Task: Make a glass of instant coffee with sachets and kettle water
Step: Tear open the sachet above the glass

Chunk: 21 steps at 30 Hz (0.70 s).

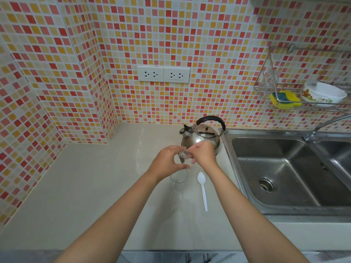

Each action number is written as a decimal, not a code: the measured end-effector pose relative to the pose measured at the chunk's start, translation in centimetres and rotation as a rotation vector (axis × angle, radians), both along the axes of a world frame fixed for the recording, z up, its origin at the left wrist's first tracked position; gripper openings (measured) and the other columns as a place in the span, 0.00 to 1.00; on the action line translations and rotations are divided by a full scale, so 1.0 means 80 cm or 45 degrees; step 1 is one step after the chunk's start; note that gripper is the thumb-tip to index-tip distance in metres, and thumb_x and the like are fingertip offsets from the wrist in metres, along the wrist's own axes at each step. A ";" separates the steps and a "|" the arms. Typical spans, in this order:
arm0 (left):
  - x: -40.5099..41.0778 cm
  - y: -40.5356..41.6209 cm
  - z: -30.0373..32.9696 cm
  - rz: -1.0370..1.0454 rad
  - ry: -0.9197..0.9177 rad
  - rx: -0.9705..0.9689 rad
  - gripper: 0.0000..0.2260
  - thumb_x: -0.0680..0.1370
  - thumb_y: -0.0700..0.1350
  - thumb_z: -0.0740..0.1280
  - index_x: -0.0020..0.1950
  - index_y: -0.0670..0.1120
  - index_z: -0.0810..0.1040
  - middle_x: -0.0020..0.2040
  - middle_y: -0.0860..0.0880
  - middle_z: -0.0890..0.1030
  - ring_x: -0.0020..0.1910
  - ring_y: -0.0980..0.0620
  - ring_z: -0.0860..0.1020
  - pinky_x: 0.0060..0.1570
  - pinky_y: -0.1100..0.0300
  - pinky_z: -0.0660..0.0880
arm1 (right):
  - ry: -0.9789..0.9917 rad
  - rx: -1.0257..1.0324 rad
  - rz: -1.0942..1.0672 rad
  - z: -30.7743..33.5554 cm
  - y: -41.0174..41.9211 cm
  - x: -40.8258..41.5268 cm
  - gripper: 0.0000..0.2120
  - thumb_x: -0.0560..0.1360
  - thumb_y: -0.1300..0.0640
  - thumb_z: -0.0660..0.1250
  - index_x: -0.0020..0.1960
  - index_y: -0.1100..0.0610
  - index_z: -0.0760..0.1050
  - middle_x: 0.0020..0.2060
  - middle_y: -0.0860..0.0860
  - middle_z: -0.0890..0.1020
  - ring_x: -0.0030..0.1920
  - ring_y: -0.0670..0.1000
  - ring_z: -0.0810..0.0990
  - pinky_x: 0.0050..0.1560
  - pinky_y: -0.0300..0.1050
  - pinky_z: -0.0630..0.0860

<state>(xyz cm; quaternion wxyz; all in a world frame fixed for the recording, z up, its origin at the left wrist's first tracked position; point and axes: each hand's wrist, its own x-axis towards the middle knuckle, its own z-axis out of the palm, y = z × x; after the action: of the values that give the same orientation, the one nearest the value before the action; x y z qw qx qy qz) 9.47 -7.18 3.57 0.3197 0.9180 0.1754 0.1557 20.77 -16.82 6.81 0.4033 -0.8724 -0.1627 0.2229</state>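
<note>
1. The left hand (167, 162) and right hand (204, 151) meet above the counter (95, 186); the fingers (185, 149) of both pinch one small sachet (182, 156) between them, blurred, held just over the glass (178, 180).
2. The clear glass stands upright on the counter, partly hidden by the left wrist; a white plastic spoon (202, 188) lies just beside it at 3 o'clock, bowl away from the person.
3. The steel kettle (199, 134) sits at 12 o'clock from the hands, close against the sink (284, 168) rim.

Head cam, down over counter (95, 186)
</note>
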 end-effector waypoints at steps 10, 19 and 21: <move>-0.004 0.003 -0.007 0.045 -0.198 0.231 0.22 0.74 0.49 0.70 0.68 0.46 0.76 0.58 0.48 0.81 0.55 0.51 0.79 0.53 0.61 0.75 | 0.088 0.088 0.071 0.002 0.004 0.000 0.05 0.67 0.58 0.72 0.33 0.55 0.79 0.27 0.49 0.79 0.24 0.44 0.76 0.23 0.30 0.71; -0.003 0.006 -0.006 0.013 -0.201 0.010 0.25 0.73 0.54 0.71 0.69 0.48 0.75 0.55 0.52 0.79 0.55 0.54 0.78 0.56 0.61 0.74 | 0.138 -0.253 0.086 0.013 0.018 0.005 0.09 0.70 0.53 0.69 0.32 0.52 0.79 0.14 0.41 0.74 0.25 0.42 0.73 0.27 0.37 0.68; -0.003 0.007 -0.004 0.010 -0.219 -0.003 0.23 0.73 0.51 0.73 0.66 0.48 0.78 0.52 0.52 0.79 0.49 0.55 0.79 0.54 0.60 0.76 | 0.138 -0.237 0.075 0.011 0.018 0.006 0.07 0.70 0.57 0.67 0.37 0.55 0.82 0.25 0.45 0.82 0.27 0.44 0.75 0.29 0.36 0.71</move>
<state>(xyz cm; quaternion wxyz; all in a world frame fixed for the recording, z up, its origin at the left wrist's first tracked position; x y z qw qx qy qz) 9.23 -6.63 3.24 0.3339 0.9003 0.1509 0.2349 21.26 -15.35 7.69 0.3220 -0.8876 -0.1449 0.2958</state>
